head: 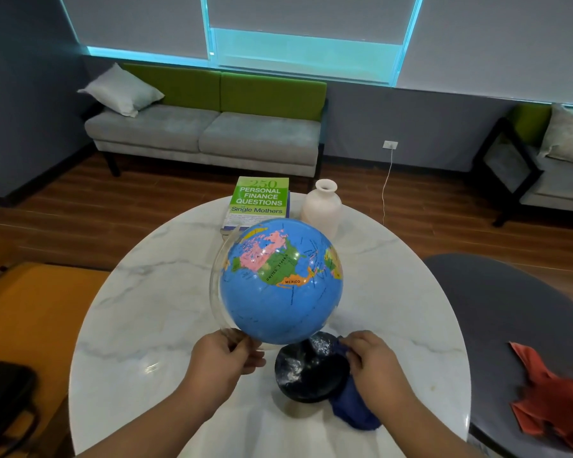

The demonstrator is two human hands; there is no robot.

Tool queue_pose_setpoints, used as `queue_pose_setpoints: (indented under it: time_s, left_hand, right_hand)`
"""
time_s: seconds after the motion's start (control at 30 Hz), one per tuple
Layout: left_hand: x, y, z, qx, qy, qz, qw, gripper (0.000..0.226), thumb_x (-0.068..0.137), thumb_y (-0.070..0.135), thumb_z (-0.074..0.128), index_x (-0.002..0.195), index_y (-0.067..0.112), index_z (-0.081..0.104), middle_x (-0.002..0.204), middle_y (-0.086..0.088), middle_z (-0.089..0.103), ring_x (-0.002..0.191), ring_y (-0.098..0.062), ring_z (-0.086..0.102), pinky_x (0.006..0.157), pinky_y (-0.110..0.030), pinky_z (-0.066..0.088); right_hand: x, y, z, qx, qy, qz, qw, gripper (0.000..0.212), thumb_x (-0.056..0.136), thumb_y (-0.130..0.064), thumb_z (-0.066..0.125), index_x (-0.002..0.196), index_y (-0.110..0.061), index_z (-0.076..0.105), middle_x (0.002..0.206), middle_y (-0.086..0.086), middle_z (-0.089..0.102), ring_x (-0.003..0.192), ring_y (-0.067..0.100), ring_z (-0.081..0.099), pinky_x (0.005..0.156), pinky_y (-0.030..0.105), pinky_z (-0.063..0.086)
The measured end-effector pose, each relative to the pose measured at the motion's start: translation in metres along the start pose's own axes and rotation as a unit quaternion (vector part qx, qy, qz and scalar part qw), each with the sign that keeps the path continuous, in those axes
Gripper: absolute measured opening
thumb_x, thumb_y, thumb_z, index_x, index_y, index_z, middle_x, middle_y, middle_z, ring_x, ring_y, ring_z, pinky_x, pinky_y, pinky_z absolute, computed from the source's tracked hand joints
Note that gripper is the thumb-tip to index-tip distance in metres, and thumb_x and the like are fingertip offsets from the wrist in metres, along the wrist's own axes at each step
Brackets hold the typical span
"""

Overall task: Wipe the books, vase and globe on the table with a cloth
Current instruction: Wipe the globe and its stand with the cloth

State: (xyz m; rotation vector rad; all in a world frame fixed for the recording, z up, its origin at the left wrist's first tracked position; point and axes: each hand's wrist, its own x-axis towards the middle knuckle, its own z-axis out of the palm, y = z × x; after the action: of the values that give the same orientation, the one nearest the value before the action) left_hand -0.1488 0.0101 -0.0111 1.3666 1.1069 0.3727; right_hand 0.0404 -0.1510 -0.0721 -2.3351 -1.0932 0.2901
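Two hands shared the work on the globe [280, 282], which stood near the front edge of the round marble worktop [146, 309]. Your left hand [224, 358] pinched the lower end of the clear arc [217, 276] that cradles the ball, apparently to keep ball and stand from turning or sliding under the rub. Your right hand [374, 361] was curled around a blue cloth [353, 414] and pressed it against the black base [308, 375] beneath the ball; the loose end of the cloth trailed on the worktop beside the base. Pale patches on the base were either smears or reflections. Behind the globe lay the books [260, 200], green cover uppermost, with the white vase [321, 206] just beside them. The vase, close behind the ball, was the likeliest thing for a wide stroke to knock. Right of the globe, off the worktop, a red cloth [549, 401] rested on a grey seat [493, 292].
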Motion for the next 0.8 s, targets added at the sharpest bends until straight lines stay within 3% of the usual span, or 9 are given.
queue_pose_setpoints:
  time_s: [0.07, 0.17, 0.27, 0.4, 0.57, 0.63, 0.8]
  left_hand:
    - [-0.001, -0.001, 0.0, -0.003, 0.003, 0.0, 1.0, 0.011, 0.091, 0.008, 0.062, 0.085, 0.0, 0.067, 0.07, -0.013, 0.073, 0.065, -0.021, 0.073, 0.056, -0.022, 0.056]
    - [-0.003, -0.003, -0.001, 0.01, 0.005, 0.006, 1.0, 0.014, 0.092, 0.008, 0.06, 0.085, -0.002, 0.067, 0.069, -0.012, 0.073, 0.065, -0.021, 0.073, 0.06, -0.025, 0.056]
    - [-0.004, -0.004, 0.001, 0.007, 0.01, 0.01, 1.0, 0.016, 0.092, 0.008, 0.059, 0.083, -0.002, 0.067, 0.069, -0.012, 0.073, 0.064, -0.021, 0.073, 0.059, -0.025, 0.057]
    - [-0.003, -0.003, 0.0, 0.004, 0.013, 0.01, 1.0, 0.014, 0.092, 0.009, 0.06, 0.085, -0.002, 0.067, 0.069, -0.011, 0.073, 0.064, -0.02, 0.073, 0.058, -0.022, 0.056]
    - [-0.004, -0.003, 0.001, 0.007, 0.014, 0.008, 1.0, 0.013, 0.092, 0.009, 0.06, 0.084, 0.002, 0.066, 0.067, -0.009, 0.073, 0.064, -0.018, 0.073, 0.058, -0.022, 0.056]
    - [-0.003, -0.002, 0.0, 0.007, 0.017, 0.007, 1.0, 0.013, 0.093, 0.009, 0.06, 0.085, 0.001, 0.066, 0.067, -0.009, 0.073, 0.064, -0.019, 0.073, 0.058, -0.022, 0.056]
    - [-0.004, -0.001, 0.001, 0.02, 0.008, 0.008, 1.0, 0.012, 0.093, 0.009, 0.059, 0.087, 0.002, 0.067, 0.069, -0.01, 0.073, 0.064, -0.018, 0.073, 0.059, -0.022, 0.056]
  right_hand:
    - [0.001, -0.009, 0.002, -0.03, -0.046, -0.019, 0.998, 0.03, 0.093, -0.021, 0.046, 0.113, -0.02, 0.068, 0.116, -0.004, 0.057, 0.11, 0.015, 0.051, 0.09, 0.011, 0.031]
    - [0.002, -0.012, 0.002, -0.052, -0.113, -0.033, 0.992, 0.031, 0.095, -0.018, 0.046, 0.118, -0.026, 0.065, 0.124, -0.008, 0.053, 0.116, 0.016, 0.046, 0.094, 0.017, 0.035]
    - [0.007, -0.012, -0.001, -0.064, -0.102, 0.007, 0.993, 0.029, 0.094, -0.023, 0.046, 0.116, -0.028, 0.065, 0.121, -0.007, 0.052, 0.114, 0.016, 0.05, 0.09, 0.017, 0.037]
    - [0.005, -0.019, -0.002, -0.079, -0.142, -0.064, 0.985, 0.031, 0.095, -0.018, 0.046, 0.118, -0.025, 0.065, 0.125, -0.006, 0.053, 0.115, 0.017, 0.049, 0.095, 0.02, 0.038]
    - [0.012, -0.02, -0.005, -0.076, -0.127, -0.024, 0.989, 0.028, 0.093, -0.02, 0.048, 0.113, -0.024, 0.067, 0.118, -0.004, 0.055, 0.11, 0.018, 0.054, 0.088, 0.019, 0.041]
    - [0.009, -0.024, -0.003, -0.061, -0.153, -0.051, 0.985, 0.03, 0.09, -0.015, 0.05, 0.112, -0.023, 0.068, 0.117, -0.005, 0.056, 0.107, 0.017, 0.055, 0.09, 0.017, 0.04]
    - [0.012, -0.025, -0.008, -0.04, -0.14, -0.014, 0.989, 0.031, 0.09, -0.01, 0.049, 0.112, -0.022, 0.069, 0.115, -0.005, 0.057, 0.107, 0.017, 0.055, 0.093, 0.019, 0.04]
